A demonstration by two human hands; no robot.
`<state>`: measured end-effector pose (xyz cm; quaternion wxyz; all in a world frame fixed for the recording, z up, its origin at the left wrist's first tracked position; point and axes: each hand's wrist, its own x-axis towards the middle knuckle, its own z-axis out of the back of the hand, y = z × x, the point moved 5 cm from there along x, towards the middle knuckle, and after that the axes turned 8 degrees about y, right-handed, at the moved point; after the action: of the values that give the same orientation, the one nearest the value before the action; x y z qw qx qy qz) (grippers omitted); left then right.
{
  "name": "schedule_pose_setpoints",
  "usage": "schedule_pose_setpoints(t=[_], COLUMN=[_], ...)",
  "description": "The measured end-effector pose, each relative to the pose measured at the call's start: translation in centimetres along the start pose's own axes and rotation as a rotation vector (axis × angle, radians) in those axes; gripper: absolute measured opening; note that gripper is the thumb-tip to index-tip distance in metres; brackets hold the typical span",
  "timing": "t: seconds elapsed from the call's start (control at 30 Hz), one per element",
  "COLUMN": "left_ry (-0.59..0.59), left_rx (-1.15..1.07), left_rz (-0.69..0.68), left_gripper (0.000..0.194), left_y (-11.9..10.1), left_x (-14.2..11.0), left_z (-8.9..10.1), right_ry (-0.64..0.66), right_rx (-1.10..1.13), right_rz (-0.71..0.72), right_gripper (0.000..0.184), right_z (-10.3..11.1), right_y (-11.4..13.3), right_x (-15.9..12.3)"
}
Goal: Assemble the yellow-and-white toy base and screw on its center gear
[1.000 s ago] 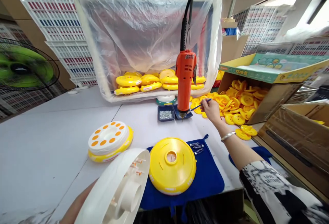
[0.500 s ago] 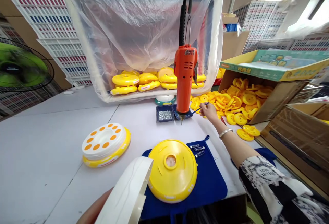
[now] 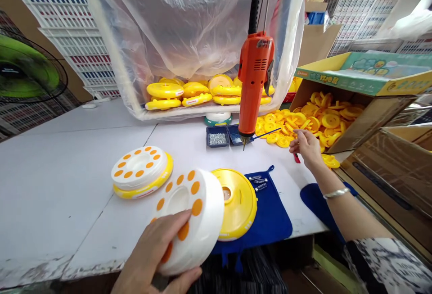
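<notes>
My left hand point(image 3: 151, 258) grips a round white cover point(image 3: 207, 222) with orange dots on its face, fingers over the dotted side and thumb underneath. The cover is tilted and overlaps a round yellow base point(image 3: 241, 208) lying on a blue cloth point(image 3: 270, 222). My right hand point(image 3: 308, 147) is in the air at the right, fingers loosely bent and apart, with nothing visible in them. Close below it lies a small red piece point(image 3: 296, 158). A thin blue stick point(image 3: 268, 133) rests with one end in the small dark tray point(image 3: 235, 135).
An orange electric screwdriver point(image 3: 254, 87) hangs over the table. Screws fill another dark tray point(image 3: 218, 139). Batteries point(image 3: 259, 181) lie on the cloth. An assembled white-and-yellow unit point(image 3: 141, 170) stands left. Yellow discs spill from a cardboard box point(image 3: 381, 114); a plastic-lined crate point(image 3: 189, 116) stands behind.
My right hand has let go of the blue stick and moved right, away from the trays. My left hand has turned the white cover so its dotted face shows. The view has shifted.
</notes>
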<state>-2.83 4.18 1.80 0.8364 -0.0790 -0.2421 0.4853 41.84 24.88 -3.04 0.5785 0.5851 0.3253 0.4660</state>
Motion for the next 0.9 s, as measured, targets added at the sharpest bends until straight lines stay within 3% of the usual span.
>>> schedule_pose_setpoints(t=[0.2, 0.33, 0.43, 0.73, 0.9], left_ry=[0.192, 0.287, 0.345, 0.375, 0.344], left_rx=[0.111, 0.131, 0.121, 0.147, 0.034], left_rz=[-0.31, -0.379, -0.393, -0.402, -0.292], left_gripper=[0.072, 0.07, 0.068, 0.067, 0.072], left_y=[-2.6, -3.5, -3.7, -4.5, -2.0], left_x=[5.3, 7.2, 7.7, 7.3, 7.2], left_z=[-3.1, -4.5, -5.0, -4.7, -3.8], right_ry=[0.18, 0.371, 0.441, 0.506, 0.548], right_rx=[0.071, 0.103, 0.083, -0.004, 0.003], right_rz=[0.042, 0.037, 0.064, 0.153, 0.158], right_gripper=[0.043, 0.038, 0.033, 0.026, 0.026], right_z=[-0.5, -2.5, -3.8, -6.6, -6.5], right_y=[1.2, 1.5, 2.0, 3.5, 3.6], right_x=[-7.8, -12.7, -15.1, -17.0, -17.4])
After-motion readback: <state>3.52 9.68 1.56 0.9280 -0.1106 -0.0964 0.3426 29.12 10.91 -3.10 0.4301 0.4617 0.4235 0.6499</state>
